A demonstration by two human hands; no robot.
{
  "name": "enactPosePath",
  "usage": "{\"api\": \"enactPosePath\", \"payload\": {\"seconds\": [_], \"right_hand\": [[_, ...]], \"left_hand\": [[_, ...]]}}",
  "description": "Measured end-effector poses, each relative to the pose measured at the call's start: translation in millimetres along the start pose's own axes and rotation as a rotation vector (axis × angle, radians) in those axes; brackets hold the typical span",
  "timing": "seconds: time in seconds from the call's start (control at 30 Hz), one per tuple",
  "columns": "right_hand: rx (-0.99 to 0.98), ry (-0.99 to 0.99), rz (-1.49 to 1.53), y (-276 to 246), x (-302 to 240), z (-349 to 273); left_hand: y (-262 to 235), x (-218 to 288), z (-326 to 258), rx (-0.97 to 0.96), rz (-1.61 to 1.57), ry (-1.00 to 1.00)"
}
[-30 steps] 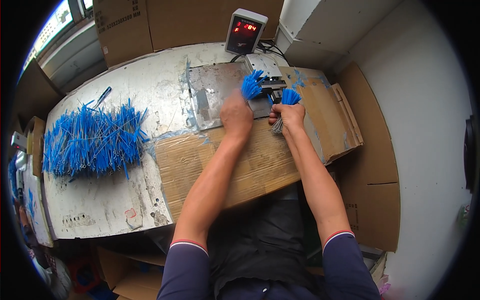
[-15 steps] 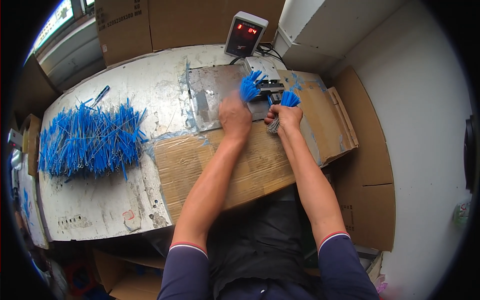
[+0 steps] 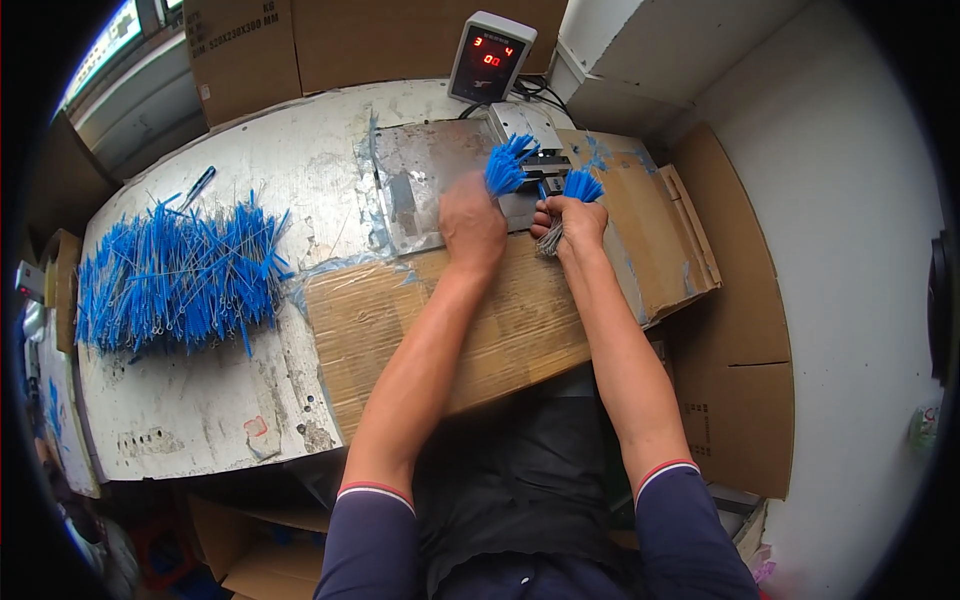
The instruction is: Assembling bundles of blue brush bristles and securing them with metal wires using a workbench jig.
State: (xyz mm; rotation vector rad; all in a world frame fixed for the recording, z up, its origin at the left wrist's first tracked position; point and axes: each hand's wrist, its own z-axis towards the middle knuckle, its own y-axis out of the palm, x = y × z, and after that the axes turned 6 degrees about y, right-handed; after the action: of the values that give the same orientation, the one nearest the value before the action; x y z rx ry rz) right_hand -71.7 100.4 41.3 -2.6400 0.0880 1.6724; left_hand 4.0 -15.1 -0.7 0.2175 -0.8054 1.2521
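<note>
Upper centre of the frame, the left hand [image 3: 472, 222] is clenched round a blue brush tuft [image 3: 508, 165]; the right hand [image 3: 572, 222] grips another bundle [image 3: 580, 186] (wire stems poking below). A brush pile [image 3: 175, 280] lies at left.

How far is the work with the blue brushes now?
Done: no finished lot can be told apart. In hand: the left hand and right hand each hold a bunch of blue brushes at the small metal fixture. Left: a big pile lies on the table.
</note>
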Motion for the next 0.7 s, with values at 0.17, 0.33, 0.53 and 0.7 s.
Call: {"api": "enactPosePath", "payload": {"seconds": [0.17, 0.33, 0.53, 0.7], "right_hand": [[-0.109, 0.101, 0.234, -5.2, 2.5, -3.4], [-0.136, 0.017, 0.279, -17.2, 16.7, -2.5], [-0.385, -0.143, 0.285, -40.2, 26.4, -19.8], [-0.394, -0.276, 0.243, -15.7, 37.3, -39.3]], "left_hand": [[-0.4, -1.1, -2.2, -0.081, 0.022, 0.046], [-0.4, 0.6, -3.7, -0.204, 0.068, 0.084], [3.6, 3.4, -3.3, -0.258, 0.051, 0.068], [-8.1, -10.9, 0.9, -0.245, 0.098, 0.094]]}}
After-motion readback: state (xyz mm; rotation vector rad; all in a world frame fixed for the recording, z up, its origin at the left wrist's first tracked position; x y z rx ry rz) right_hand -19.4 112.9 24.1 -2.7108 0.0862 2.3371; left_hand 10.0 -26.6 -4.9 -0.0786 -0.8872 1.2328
